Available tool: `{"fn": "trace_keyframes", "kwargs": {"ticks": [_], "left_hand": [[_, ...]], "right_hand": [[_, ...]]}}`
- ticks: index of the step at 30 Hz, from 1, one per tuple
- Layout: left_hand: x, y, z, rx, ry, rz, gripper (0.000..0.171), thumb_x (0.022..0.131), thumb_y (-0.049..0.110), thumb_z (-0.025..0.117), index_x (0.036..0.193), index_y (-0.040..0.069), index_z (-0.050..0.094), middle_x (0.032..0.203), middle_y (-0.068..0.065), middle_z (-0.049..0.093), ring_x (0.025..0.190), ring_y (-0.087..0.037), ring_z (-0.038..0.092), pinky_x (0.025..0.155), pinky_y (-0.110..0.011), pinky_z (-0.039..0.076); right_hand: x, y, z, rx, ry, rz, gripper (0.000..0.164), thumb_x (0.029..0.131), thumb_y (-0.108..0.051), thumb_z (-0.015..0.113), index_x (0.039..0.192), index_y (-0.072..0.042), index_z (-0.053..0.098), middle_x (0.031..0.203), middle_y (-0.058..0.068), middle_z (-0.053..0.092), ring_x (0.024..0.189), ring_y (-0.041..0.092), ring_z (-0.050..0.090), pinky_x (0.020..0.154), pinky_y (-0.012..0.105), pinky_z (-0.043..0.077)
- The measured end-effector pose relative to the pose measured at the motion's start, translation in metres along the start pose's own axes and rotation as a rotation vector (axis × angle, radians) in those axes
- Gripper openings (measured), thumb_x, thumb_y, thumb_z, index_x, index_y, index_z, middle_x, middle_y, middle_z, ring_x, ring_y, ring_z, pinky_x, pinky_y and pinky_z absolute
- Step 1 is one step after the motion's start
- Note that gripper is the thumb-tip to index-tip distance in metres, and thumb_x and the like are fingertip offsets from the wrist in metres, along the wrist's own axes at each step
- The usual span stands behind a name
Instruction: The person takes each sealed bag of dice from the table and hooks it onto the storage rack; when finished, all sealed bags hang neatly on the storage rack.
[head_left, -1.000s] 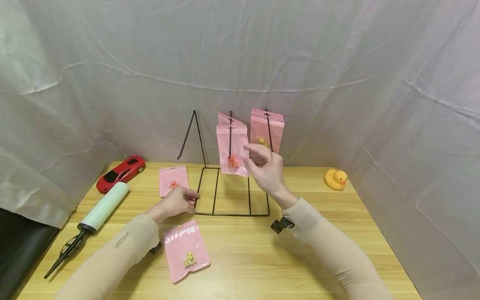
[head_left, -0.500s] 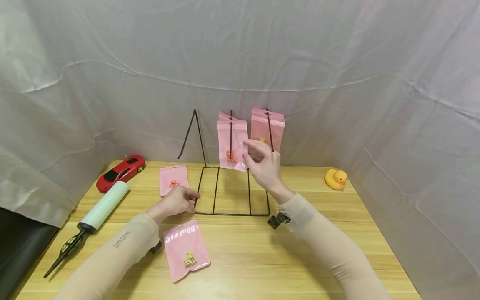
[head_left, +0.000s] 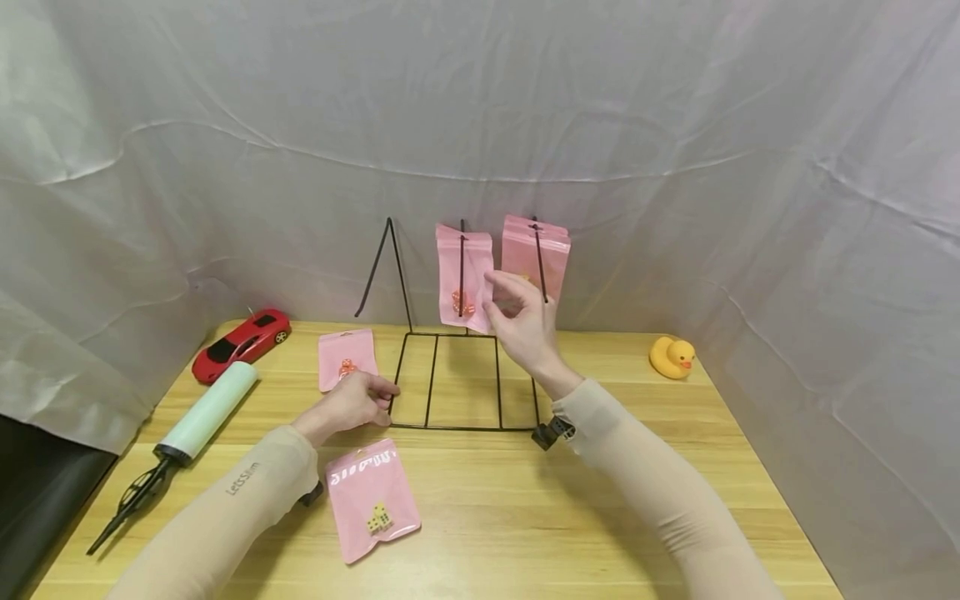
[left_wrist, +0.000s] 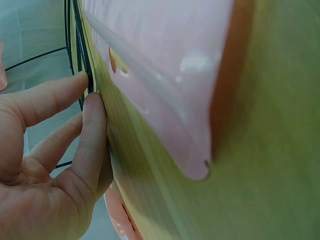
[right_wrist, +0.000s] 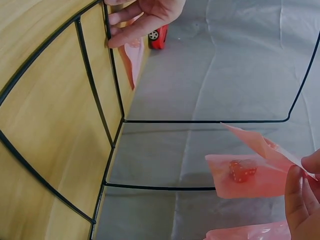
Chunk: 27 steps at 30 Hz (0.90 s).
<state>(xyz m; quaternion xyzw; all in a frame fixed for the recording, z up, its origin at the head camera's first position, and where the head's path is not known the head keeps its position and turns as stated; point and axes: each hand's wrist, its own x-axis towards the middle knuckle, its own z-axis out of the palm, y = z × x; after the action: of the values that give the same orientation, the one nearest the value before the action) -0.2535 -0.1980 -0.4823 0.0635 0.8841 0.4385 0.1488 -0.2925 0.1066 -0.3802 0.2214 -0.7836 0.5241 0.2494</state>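
Observation:
My right hand (head_left: pixel 525 325) pinches the right edge of a pink zip bag (head_left: pixel 448 275) with red dice, which hangs on the middle hook of a black wire rack (head_left: pixel 465 428). Behind it on that hook, another pink bag with red dice (right_wrist: pixel 242 171) shows in the right wrist view. At the base's left side, my left hand (head_left: pixel 352 402) grips the wire between thumb and fingers. Left of the rack lies a pink bag with red dice (head_left: pixel 333 354), partly covered by that hand. Nearer me lies a pink bag with yellow dice (head_left: pixel 360 492).
Several pink bags (head_left: pixel 551 258) hang on the right hook; the left hook (head_left: pixel 372 275) carries no bag. A red toy car (head_left: pixel 242 343) and a mint hand pump (head_left: pixel 210 412) lie at the left. A yellow rubber duck (head_left: pixel 670 358) sits at the right, before grey cloth walls.
My right hand has moved away from me, sliding the front bag back along the middle hook toward the one behind it. The left hand stays on the rack.

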Motion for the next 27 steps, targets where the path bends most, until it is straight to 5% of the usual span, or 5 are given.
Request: {"fn": "trace_keyframes", "kwargs": {"ticks": [6, 15, 21, 27], "left_hand": [[0.001, -0.001, 0.000, 0.000, 0.001, 0.010, 0.060, 0.081, -0.004, 0.091, 0.140, -0.004, 0.075, 0.126, -0.018, 0.075, 0.108, -0.021, 0.071, 0.093, -0.025, 0.054], [0.001, -0.001, 0.001, 0.013, 0.004, -0.004, 0.060, 0.081, -0.004, 0.091, 0.139, -0.003, 0.075, 0.126, -0.017, 0.076, 0.108, -0.021, 0.071, 0.094, -0.027, 0.055], [0.001, 0.000, 0.001, 0.013, 0.004, -0.008, 0.059, 0.082, -0.004, 0.091, 0.139, -0.003, 0.075, 0.126, -0.016, 0.076, 0.109, -0.022, 0.070, 0.096, -0.029, 0.056], [0.000, 0.000, 0.001, 0.010, -0.001, -0.002, 0.061, 0.081, -0.004, 0.090, 0.140, -0.003, 0.074, 0.126, -0.017, 0.076, 0.110, -0.022, 0.071, 0.098, -0.032, 0.058]], "right_hand": [[0.001, 0.005, 0.002, 0.052, -0.010, 0.032, 0.047, 0.095, 0.011, 0.075, 0.140, 0.000, 0.075, 0.141, 0.021, 0.076, 0.103, 0.041, 0.081, 0.086, 0.024, 0.065], [0.000, 0.014, 0.001, -0.003, 0.002, 0.016, 0.043, 0.094, 0.008, 0.078, 0.136, -0.003, 0.078, 0.137, 0.019, 0.079, 0.104, 0.039, 0.083, 0.088, 0.043, 0.070], [-0.008, 0.017, -0.005, -0.040, -0.016, -0.006, 0.038, 0.094, 0.005, 0.081, 0.131, -0.002, 0.080, 0.139, 0.020, 0.078, 0.108, 0.040, 0.083, 0.087, 0.044, 0.070], [-0.026, 0.023, -0.020, -0.051, -0.072, 0.076, 0.038, 0.095, 0.000, 0.082, 0.133, -0.004, 0.080, 0.139, 0.018, 0.079, 0.109, 0.041, 0.083, 0.088, 0.049, 0.070]]}}
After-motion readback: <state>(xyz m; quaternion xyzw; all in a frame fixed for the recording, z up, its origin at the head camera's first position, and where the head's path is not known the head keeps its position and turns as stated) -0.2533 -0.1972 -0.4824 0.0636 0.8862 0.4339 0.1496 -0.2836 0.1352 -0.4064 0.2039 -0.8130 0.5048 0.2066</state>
